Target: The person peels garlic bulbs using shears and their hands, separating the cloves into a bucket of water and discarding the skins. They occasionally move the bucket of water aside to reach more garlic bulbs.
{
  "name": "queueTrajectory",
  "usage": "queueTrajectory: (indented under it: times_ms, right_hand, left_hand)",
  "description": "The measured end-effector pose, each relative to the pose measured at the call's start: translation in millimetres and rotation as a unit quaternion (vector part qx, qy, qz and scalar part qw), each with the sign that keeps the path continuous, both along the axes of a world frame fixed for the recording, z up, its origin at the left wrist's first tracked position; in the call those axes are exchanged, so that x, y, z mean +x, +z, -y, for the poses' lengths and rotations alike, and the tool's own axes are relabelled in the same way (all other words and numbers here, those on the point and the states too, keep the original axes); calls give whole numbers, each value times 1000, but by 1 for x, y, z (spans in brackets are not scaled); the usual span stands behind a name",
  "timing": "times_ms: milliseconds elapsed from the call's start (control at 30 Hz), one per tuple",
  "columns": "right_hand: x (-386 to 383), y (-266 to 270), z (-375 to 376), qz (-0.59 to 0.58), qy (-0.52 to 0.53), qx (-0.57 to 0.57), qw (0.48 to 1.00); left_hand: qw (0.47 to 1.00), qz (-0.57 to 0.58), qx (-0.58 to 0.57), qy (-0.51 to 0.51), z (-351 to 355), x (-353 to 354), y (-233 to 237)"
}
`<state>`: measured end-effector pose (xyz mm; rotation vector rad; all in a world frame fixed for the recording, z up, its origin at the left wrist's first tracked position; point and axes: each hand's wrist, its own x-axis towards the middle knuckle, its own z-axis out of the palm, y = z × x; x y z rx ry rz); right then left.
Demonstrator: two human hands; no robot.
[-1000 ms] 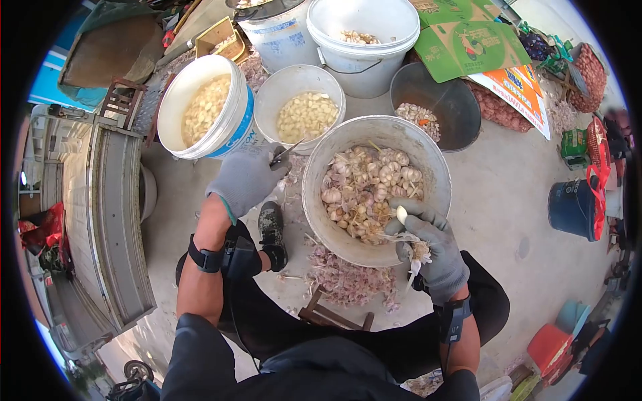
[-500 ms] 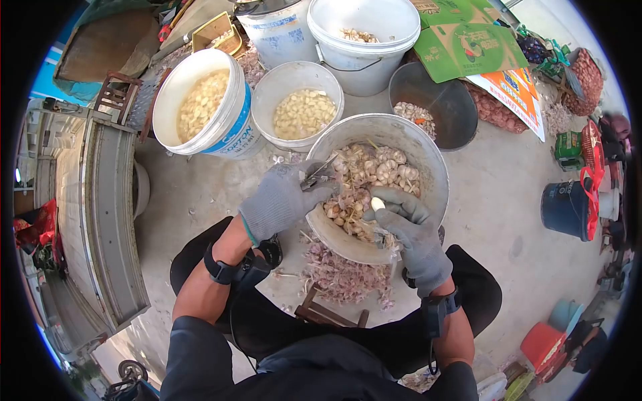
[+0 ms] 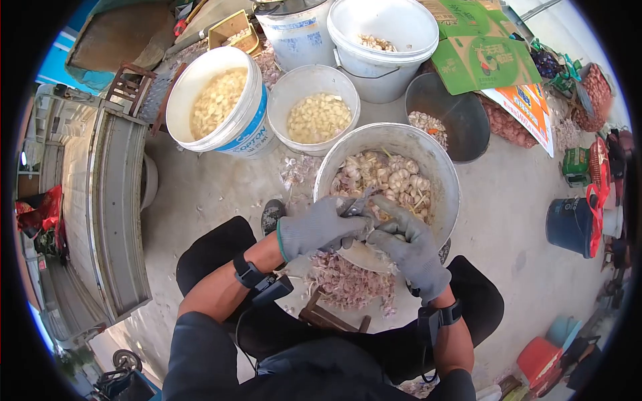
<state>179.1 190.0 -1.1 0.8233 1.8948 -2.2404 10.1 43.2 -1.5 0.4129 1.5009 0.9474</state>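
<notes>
My left hand (image 3: 322, 229), in a grey knit glove, is closed around a small metal cutting tool (image 3: 359, 203). Its exact kind is partly hidden by the fingers. Close beside it is my right hand (image 3: 411, 244), also gloved, with fingers curled round pale garlic (image 3: 400, 236) that shows only in part. Both hands meet over the near rim of a large light-coloured tub (image 3: 443, 167). Inside the tub lie many garlic bulbs (image 3: 394, 175) and loose skins. Below the hands, a heap of purplish garlic skins (image 3: 351, 281) covers the floor.
A white bucket (image 3: 251, 130) and a smaller basin (image 3: 276, 100) hold peeled cloves in liquid. A dark tub (image 3: 471, 127) contains more cloves. Beyond stand another white bucket (image 3: 374, 77) and green cardboard (image 3: 487, 63). A blue bucket (image 3: 568, 224) is at right, a metal truck bed (image 3: 120, 220) at left.
My two hands have come together, the left moving right and down with the tool. The white clove seen at my right fingertips no longer shows. The whole view has shifted slightly.
</notes>
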Motion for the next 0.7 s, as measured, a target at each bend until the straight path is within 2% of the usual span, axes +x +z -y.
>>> queueTrajectory:
  times_ms: [67, 133, 167, 200, 267, 333, 367, 400, 433, 467, 500, 533, 567, 600, 667, 700]
  right_hand:
    - [3, -3, 3, 1, -8, 21, 1000]
    - [1, -13, 8, -34, 1, 112, 993]
    - [2, -7, 6, 20, 8, 124, 992]
    - [4, -5, 5, 18, 10, 123, 992]
    - [3, -5, 1, 65, 68, 253, 963]
    - [2, -8, 1, 108, 142, 258, 950]
    - [1, -9, 5, 83, 155, 258, 950]
    - [4, -11, 9, 79, 101, 200, 971]
    - [3, -10, 11, 81, 46, 139, 986]
    - [-1, -7, 11, 72, 52, 141, 986]
    - [-2, -2, 10, 61, -21, 47, 997]
    - [-2, 1, 9, 51, -97, -48, 993]
    - [-1, -2, 6, 40, -127, -72, 988]
    - [1, -6, 3, 40, -128, -71, 988]
    - [5, -13, -2, -45, -73, -6, 996]
    - [5, -19, -4, -59, -27, 51, 997]
  left_hand:
    - [999, 38, -31, -14, 1, -3, -3]
    - [999, 8, -32, -12, 3, -3, -6]
    - [999, 10, -36, -10, 3, -1, -8]
    - [999, 8, -36, -8, 3, 2, -9]
    - [998, 38, -22, 41, 5, 0, -6]
    - [998, 0, -33, 57, 7, -8, 1]
    - [993, 17, 13, 113, 6, -11, 7]
    - [984, 37, 63, 162, 9, -16, 13]
    - [985, -13, 69, 160, 12, -29, 23]
    - [964, -18, 107, 241, 15, -43, 27]
    - [937, -20, 145, 317, 21, -58, 30]
    - [882, 9, 204, 424, 27, -77, 35]
    - [794, 60, 296, 528, 33, -95, 37]
    - [733, 170, 358, 552, 51, -120, 28]
    - [719, 181, 366, 563, 58, -129, 25]
    - [762, 131, 316, 550, 52, -122, 26]
